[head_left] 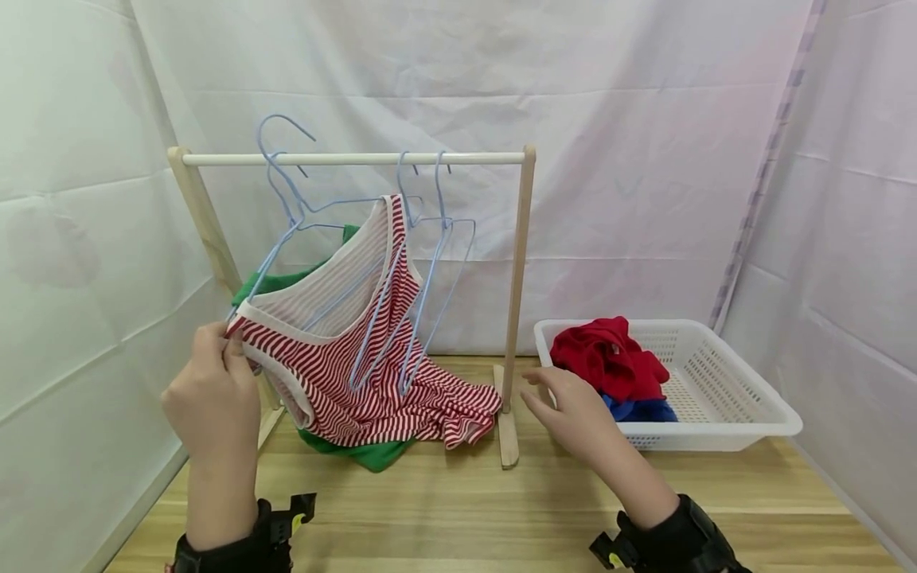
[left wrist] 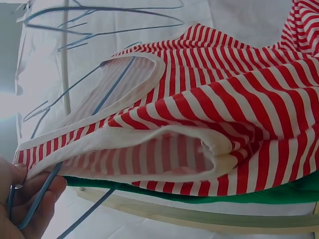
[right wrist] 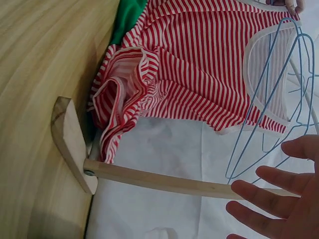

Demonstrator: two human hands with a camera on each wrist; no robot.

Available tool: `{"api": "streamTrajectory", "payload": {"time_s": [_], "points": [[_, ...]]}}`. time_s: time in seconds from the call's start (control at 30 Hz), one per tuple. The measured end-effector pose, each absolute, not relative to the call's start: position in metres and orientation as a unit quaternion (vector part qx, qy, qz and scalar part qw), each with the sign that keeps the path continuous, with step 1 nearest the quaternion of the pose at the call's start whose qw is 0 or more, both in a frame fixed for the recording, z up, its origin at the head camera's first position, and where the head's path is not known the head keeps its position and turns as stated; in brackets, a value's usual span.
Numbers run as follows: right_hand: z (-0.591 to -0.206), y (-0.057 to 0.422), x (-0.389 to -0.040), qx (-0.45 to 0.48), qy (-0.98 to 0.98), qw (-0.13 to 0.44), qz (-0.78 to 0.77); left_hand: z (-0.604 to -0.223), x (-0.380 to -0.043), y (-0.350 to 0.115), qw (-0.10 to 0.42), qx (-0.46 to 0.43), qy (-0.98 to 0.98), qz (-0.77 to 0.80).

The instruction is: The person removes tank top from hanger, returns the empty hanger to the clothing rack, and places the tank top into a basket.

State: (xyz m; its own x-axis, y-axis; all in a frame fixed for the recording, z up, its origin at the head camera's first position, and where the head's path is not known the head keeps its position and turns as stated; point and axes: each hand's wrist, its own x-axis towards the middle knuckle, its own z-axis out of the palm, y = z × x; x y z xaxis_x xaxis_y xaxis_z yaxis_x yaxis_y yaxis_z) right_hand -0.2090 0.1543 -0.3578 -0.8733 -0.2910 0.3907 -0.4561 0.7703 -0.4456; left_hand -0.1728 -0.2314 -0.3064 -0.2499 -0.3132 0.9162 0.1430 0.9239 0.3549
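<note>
A red-and-white striped tank top with white trim hangs slanted on a light-blue wire hanger. My left hand pinches its near shoulder strap at that hanger's end; in the left wrist view the blue wire passes by the fingers. The far strap sits higher, toward the rack's middle, and the hem bunches on the table by the rack's right foot. Behind it shows a green garment, mostly hidden. My right hand holds nothing, its fingers spread in the right wrist view, between rack and basket.
The wooden rack has a white rod and a right post. Two bare blue hangers hang at its right part. A white basket at the right holds a red garment over a blue one.
</note>
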Motion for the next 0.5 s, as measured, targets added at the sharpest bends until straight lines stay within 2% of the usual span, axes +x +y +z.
{"api": "streamTrajectory", "payload": {"time_s": [0.5], "points": [[-0.359, 0.166, -0.203, 0.193, -0.942, 0.15, 0.231, -0.324, -0.172, -0.228, 0.587, 0.001, -0.797, -0.14]]}}
